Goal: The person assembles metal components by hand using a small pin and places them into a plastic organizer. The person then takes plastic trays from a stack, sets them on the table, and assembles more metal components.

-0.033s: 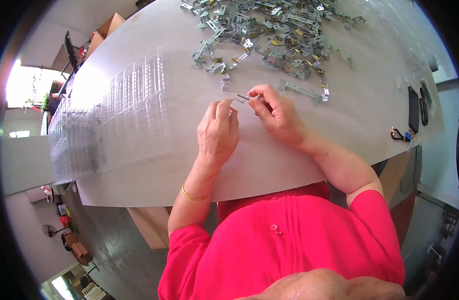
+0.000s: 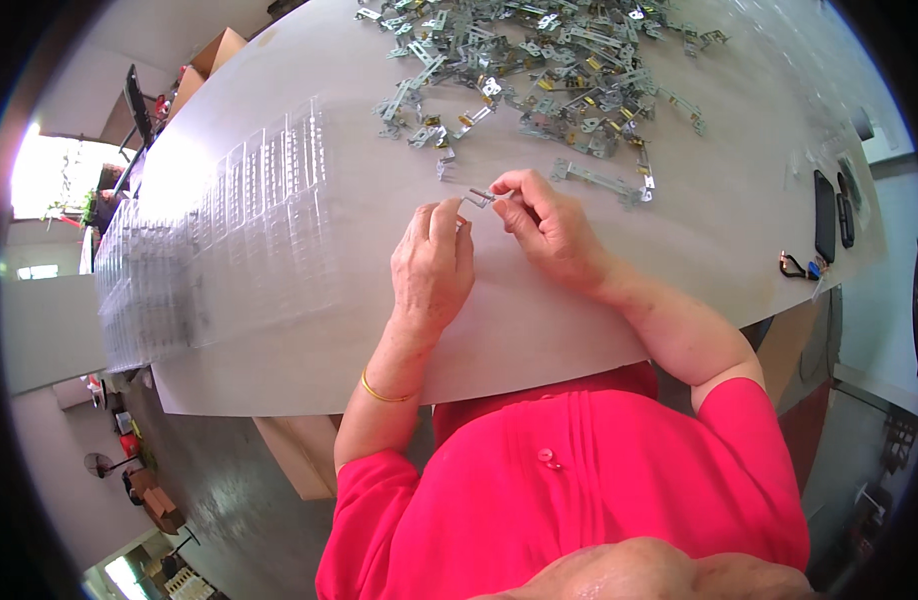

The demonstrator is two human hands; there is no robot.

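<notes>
Over the table, just short of a heap of metal brackets [image 2: 549, 80], my two hands meet at a small bent metal piece [image 2: 481, 197]. My right hand [image 2: 554, 235] pinches one end of this piece between thumb and fingertips. On its other side my left hand [image 2: 431, 265], with a yellow bangle at the wrist, has its fingers curled and closed at the piece's edge; its thumb side is partly hidden. A single long bracket [image 2: 599, 180] lies flat just beyond my right hand. The heap holds many grey parts, some with yellow bits.
Stacked clear plastic trays [image 2: 159, 280] stand on the left of the table [image 2: 379, 350]. Toward the right edge lie a dark phone-like slab [image 2: 825, 218], a black slim object [image 2: 846, 222] and a small black-handled tool [image 2: 799, 267]. Clear plastic sheeting [image 2: 794, 70] covers the far right.
</notes>
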